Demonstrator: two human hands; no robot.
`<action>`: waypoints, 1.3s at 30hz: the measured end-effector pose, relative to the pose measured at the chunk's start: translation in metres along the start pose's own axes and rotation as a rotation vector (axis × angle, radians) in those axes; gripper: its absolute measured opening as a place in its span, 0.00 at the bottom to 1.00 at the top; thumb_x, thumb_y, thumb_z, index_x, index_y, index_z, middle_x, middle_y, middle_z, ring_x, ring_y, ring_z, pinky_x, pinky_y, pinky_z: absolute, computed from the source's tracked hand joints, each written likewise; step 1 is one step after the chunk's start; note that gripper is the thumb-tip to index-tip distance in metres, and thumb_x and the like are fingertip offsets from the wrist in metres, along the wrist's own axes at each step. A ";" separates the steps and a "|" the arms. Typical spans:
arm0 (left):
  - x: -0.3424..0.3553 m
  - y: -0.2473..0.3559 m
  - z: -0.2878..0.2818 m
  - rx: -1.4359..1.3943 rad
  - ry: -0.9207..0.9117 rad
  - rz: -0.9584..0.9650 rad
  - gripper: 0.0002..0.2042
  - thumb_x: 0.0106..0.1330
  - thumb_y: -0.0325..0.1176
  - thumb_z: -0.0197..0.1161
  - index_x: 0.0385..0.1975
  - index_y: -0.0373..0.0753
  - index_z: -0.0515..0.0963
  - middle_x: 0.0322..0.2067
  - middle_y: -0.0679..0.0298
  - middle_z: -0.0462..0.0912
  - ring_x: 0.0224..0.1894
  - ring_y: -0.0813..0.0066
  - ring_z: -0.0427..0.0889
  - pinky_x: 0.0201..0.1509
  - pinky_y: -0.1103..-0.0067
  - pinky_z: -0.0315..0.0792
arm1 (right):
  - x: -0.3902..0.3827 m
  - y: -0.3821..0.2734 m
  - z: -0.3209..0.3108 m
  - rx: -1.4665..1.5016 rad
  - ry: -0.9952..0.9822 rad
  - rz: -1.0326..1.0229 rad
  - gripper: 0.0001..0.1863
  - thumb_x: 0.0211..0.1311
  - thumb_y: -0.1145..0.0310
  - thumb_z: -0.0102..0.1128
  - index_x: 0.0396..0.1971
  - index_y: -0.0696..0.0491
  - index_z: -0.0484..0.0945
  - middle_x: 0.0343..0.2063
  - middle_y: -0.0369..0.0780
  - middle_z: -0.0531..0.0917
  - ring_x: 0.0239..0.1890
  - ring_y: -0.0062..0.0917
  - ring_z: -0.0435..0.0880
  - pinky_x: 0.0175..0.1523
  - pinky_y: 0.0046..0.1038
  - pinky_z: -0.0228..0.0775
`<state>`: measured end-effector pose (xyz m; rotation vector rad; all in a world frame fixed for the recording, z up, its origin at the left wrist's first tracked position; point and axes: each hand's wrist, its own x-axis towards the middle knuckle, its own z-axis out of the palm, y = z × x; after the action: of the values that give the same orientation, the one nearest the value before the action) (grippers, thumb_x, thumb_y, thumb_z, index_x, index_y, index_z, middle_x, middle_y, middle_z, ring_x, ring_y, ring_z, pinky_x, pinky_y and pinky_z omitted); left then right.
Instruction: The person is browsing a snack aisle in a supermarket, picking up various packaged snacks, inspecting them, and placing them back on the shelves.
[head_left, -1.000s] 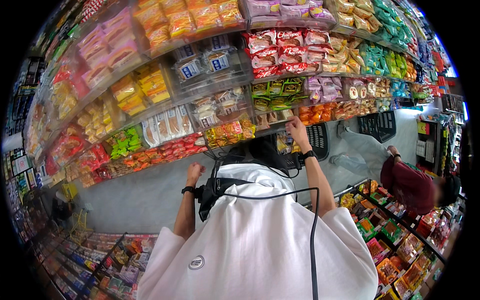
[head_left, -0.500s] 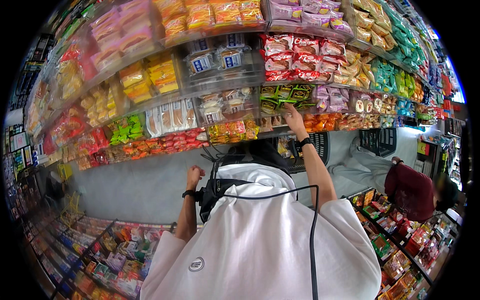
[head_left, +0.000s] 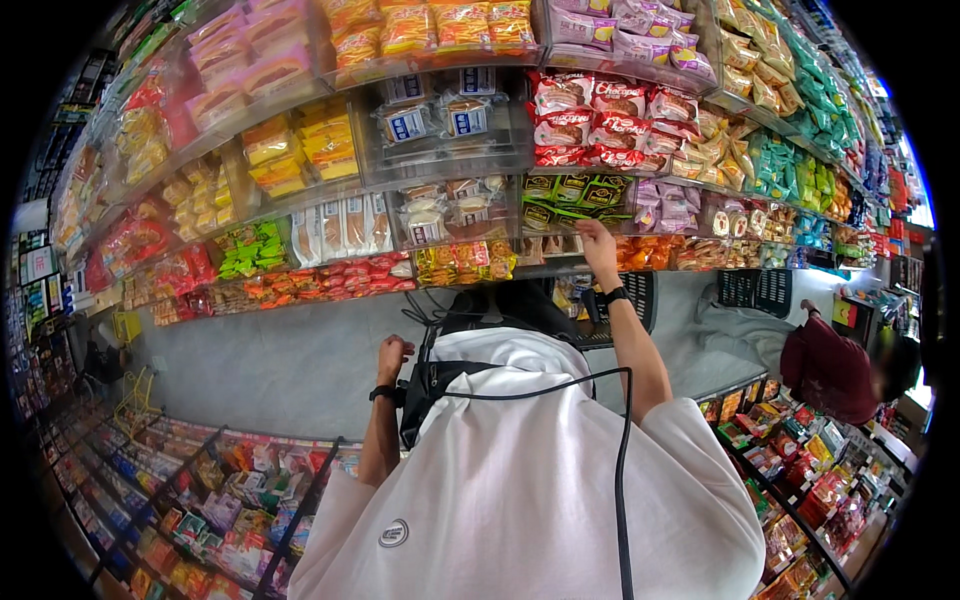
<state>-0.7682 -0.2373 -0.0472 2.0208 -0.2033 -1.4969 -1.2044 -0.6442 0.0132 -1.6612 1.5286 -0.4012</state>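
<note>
My right hand [head_left: 599,250], wearing a black wristband, is at the front edge of a clear bin of dark green-and-black snack packets [head_left: 577,192]. Its fingers are bent and close together; whatever they may hold is hidden or too small to make out. Just right of that bin lie purple packets [head_left: 660,204], with orange packets [head_left: 645,249] below them. Down at my side, my left hand [head_left: 395,352] is loosely curled with nothing showing in it, near a black bag [head_left: 424,392] at my waist.
Clear bins of red packets [head_left: 585,115] and yellow packets [head_left: 328,145] fill the shelves ahead. Black baskets [head_left: 757,291] stand on the grey floor [head_left: 270,375] below. A person in dark red [head_left: 828,370] is at the right. Display racks [head_left: 225,500] of packaged goods stand behind me.
My right hand has drawn back a little from the green-and-black packets, and its fingers have bent. My left hand remains low at my side. The view has shifted slightly.
</note>
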 end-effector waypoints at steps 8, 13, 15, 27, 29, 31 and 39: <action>0.000 0.003 -0.008 -0.020 0.005 -0.007 0.14 0.73 0.37 0.48 0.38 0.39 0.82 0.38 0.56 0.94 0.38 0.66 0.92 0.42 0.67 0.80 | -0.005 -0.002 -0.033 0.117 0.158 0.081 0.31 0.77 0.73 0.60 0.77 0.49 0.69 0.53 0.45 0.91 0.54 0.42 0.91 0.59 0.44 0.82; 0.010 0.024 0.003 0.034 -0.012 0.031 0.12 0.70 0.35 0.49 0.38 0.39 0.81 0.37 0.57 0.93 0.37 0.67 0.91 0.42 0.68 0.81 | 0.001 0.045 -0.023 0.010 0.118 0.105 0.30 0.74 0.70 0.61 0.74 0.49 0.72 0.51 0.49 0.92 0.50 0.44 0.91 0.57 0.44 0.81; 0.008 0.027 -0.001 0.028 -0.001 0.053 0.12 0.69 0.35 0.49 0.37 0.39 0.81 0.37 0.57 0.93 0.37 0.67 0.91 0.41 0.68 0.81 | -0.001 0.038 -0.015 0.033 0.118 0.147 0.27 0.73 0.70 0.62 0.71 0.51 0.75 0.49 0.50 0.92 0.49 0.45 0.91 0.56 0.43 0.81; 0.009 0.038 -0.035 0.027 -0.002 0.122 0.07 0.64 0.32 0.55 0.35 0.40 0.79 0.38 0.57 0.93 0.38 0.67 0.91 0.39 0.70 0.78 | -0.004 0.023 -0.034 -0.037 0.191 0.138 0.26 0.71 0.65 0.66 0.65 0.59 0.83 0.58 0.50 0.91 0.59 0.44 0.90 0.66 0.41 0.81; 0.008 0.054 -0.047 0.034 0.092 0.157 0.04 0.64 0.30 0.57 0.36 0.41 0.77 0.39 0.57 0.93 0.38 0.67 0.91 0.39 0.71 0.77 | -0.004 0.021 -0.036 -0.109 0.050 0.190 0.25 0.71 0.63 0.66 0.64 0.56 0.86 0.57 0.52 0.91 0.59 0.44 0.90 0.66 0.41 0.80; 0.013 0.069 -0.054 0.009 0.077 0.205 0.03 0.66 0.27 0.56 0.37 0.41 0.75 0.38 0.58 0.92 0.38 0.67 0.90 0.40 0.71 0.77 | -0.004 0.034 -0.044 -0.049 0.066 0.200 0.23 0.71 0.63 0.65 0.62 0.56 0.88 0.56 0.52 0.91 0.59 0.45 0.90 0.65 0.41 0.79; -0.012 0.177 -0.060 -0.223 0.025 0.636 0.09 0.72 0.15 0.52 0.36 0.41 0.68 0.38 0.61 0.85 0.40 0.73 0.85 0.43 0.76 0.79 | -0.021 -0.012 -0.066 0.054 0.283 0.093 0.22 0.73 0.62 0.66 0.60 0.57 0.89 0.45 0.51 0.94 0.50 0.38 0.94 0.54 0.39 0.82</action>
<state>-0.6777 -0.3512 0.0709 1.5865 -0.5800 -1.0365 -1.2480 -0.6485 0.0687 -1.5332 1.7774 -0.6432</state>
